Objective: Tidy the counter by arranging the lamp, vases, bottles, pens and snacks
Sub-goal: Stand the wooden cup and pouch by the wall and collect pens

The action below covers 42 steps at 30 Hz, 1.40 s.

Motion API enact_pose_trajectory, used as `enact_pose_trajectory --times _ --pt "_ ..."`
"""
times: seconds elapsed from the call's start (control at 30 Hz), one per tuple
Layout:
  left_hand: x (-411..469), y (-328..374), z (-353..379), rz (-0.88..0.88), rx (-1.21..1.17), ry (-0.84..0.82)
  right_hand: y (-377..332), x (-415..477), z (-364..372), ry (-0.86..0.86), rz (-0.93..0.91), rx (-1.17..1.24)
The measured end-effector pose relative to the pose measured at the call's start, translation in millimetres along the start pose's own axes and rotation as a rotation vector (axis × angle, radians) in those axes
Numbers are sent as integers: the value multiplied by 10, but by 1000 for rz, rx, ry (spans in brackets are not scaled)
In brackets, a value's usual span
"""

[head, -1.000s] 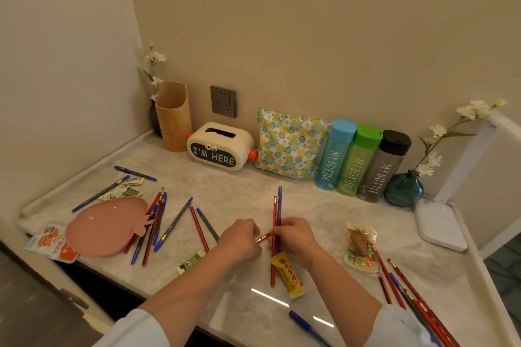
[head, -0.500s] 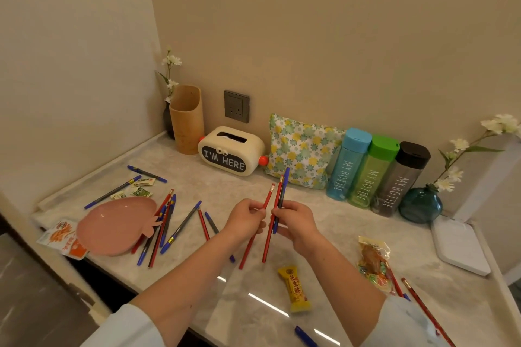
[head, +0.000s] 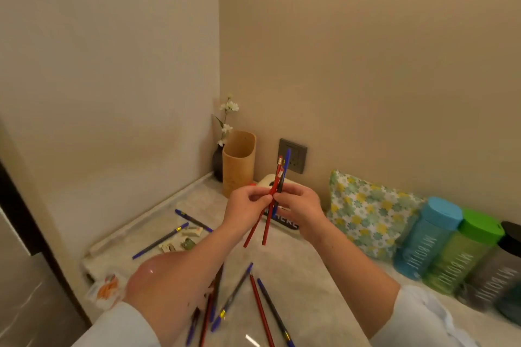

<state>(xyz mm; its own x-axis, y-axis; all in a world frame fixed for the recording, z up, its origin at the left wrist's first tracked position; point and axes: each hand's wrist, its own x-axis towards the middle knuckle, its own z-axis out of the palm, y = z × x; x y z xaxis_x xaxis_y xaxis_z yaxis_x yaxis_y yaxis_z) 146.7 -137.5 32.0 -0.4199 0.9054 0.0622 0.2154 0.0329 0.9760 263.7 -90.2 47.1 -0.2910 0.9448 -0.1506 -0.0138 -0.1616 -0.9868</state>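
Note:
My left hand [head: 245, 207] and my right hand [head: 300, 207] meet in mid-air above the counter, both closed on a small bundle of pens [head: 277, 183]: two red ones and a blue one, held nearly upright. Behind the bundle stands a tall wooden holder [head: 239, 162] in the corner, with a dark vase of white flowers [head: 217, 162] beside it. More red and blue pens [head: 253, 298] lie loose on the marble counter [head: 304, 267] below my arms. Blue [head: 425, 236], green [head: 462, 256] and dark [head: 499, 270] bottles line the back wall at right.
A floral pouch [head: 369, 208] leans on the wall beside the bottles. A white tissue box [head: 266, 180] is mostly hidden behind my hands. A pink plate [head: 152, 270], small snack packets [head: 183, 239] and an orange packet [head: 105, 287] lie at the left. A wall socket [head: 294, 155] is above.
Both hands lifted the bundle of pens off the counter and raised it toward the wooden holder. The view swung left and up, so the lamp and teal vase left the frame.

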Motion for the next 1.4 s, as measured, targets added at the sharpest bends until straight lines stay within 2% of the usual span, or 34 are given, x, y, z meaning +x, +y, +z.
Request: enact_pose_trajectory --times 0.17,0.4,0.63,0.9,1.1,1.2,1.4 --pt "778 211 -530 112 34 -12 -434 574 574 26 -111 -37" --pt "1720 448 -1063 255 44 -36 -859 1317 1142 85 -326 -208" --pt "2366 97 -1172 307 205 -105 -648 1825 1342 214 -295 -318" --pt "2541 -535 -1079 246 360 -204 -89 2043 1390 245 -178 -430" --pt "2476 -595 -1091 232 331 -183 -45 2010 1376 264 -178 -339" --pt "2392 -574 -1096 216 230 -137 -17 1932 1358 311 -211 -275" --pt "2001 -499 -1003 248 -22 61 -31 1524 1224 419 -307 -190"
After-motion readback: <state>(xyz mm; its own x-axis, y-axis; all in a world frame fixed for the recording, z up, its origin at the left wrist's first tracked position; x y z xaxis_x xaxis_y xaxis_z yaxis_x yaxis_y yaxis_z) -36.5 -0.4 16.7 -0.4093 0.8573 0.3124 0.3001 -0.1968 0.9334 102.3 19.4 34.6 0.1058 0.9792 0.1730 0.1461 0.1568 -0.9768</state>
